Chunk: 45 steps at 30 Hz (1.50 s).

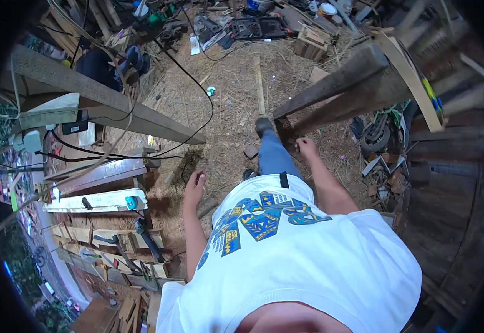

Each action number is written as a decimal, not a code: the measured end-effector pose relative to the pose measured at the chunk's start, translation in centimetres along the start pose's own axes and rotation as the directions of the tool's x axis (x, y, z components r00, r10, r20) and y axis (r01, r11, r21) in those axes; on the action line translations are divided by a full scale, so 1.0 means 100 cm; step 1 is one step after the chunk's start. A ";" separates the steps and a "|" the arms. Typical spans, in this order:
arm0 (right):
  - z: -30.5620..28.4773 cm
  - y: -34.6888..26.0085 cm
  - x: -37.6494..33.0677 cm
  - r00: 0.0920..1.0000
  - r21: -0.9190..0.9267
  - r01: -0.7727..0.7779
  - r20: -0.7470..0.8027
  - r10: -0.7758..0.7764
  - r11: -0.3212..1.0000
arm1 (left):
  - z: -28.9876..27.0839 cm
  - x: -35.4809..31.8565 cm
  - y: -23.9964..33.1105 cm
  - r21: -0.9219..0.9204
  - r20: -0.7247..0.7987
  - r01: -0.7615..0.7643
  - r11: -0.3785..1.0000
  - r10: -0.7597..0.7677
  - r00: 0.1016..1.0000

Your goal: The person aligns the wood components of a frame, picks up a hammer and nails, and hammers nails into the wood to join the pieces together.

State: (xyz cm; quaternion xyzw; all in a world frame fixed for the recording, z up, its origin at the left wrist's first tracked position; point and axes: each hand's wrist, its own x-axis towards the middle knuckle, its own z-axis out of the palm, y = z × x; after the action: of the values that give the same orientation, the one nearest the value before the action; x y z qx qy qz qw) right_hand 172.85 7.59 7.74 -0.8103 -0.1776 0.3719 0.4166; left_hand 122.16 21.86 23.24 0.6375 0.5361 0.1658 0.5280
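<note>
My left hand [194, 187] hangs at my side over the dirt floor, its fingers loosely bent and somewhat apart, with nothing visible in it. The nearest thing to it is a white-painted board [100, 201] on the workbench at left, with a small teal tool [133, 203] at its end. My right hand [307, 150] hangs in front of my right hip, its fingers loosely bent, and I see no object in it. It is close to the foot of slanted wooden beams [331, 83] but apart from them. One leg in blue trousers [275, 152] reaches forward.
A long wooden post [114, 102] with hanging black cables [213, 105] slants in from the left. Another person [100, 67] crouches behind it. Ahead lie a narrow wood strip [259, 83], an open tool case [258, 28] and a wooden block [311, 44]. A small wheel [374, 136] stands at right.
</note>
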 end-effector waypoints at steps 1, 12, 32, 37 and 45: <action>0.017 -0.029 0.008 1.000 -0.007 0.001 0.026 0.000 1.000 | -0.003 -0.003 -0.001 0.009 -0.012 0.046 0.999 -0.046 0.999; 0.111 -0.170 0.224 0.994 0.053 -0.028 0.105 0.022 0.998 | 0.017 0.181 0.111 -0.167 0.048 0.062 0.984 -0.054 0.997; -0.024 -0.304 0.472 0.993 -0.399 -0.114 -0.028 0.112 0.910 | -0.002 0.538 0.127 0.506 0.001 0.282 0.815 -0.328 0.945; 0.012 -0.320 0.500 0.870 -0.110 -0.437 0.202 0.450 0.893 | 0.017 0.547 -0.010 0.806 0.326 -0.065 0.588 -0.350 0.878; 0.056 -0.380 0.655 0.897 -0.088 -0.386 0.194 0.396 0.918 | 0.048 0.644 0.053 0.438 0.273 0.490 0.754 -0.631 0.726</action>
State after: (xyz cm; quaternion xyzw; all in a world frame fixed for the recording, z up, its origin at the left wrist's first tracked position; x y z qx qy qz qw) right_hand 212.71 72.18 6.53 -0.7956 -0.0624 0.5263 0.2934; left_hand 152.42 75.45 3.10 0.5421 0.6041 -0.2336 0.5354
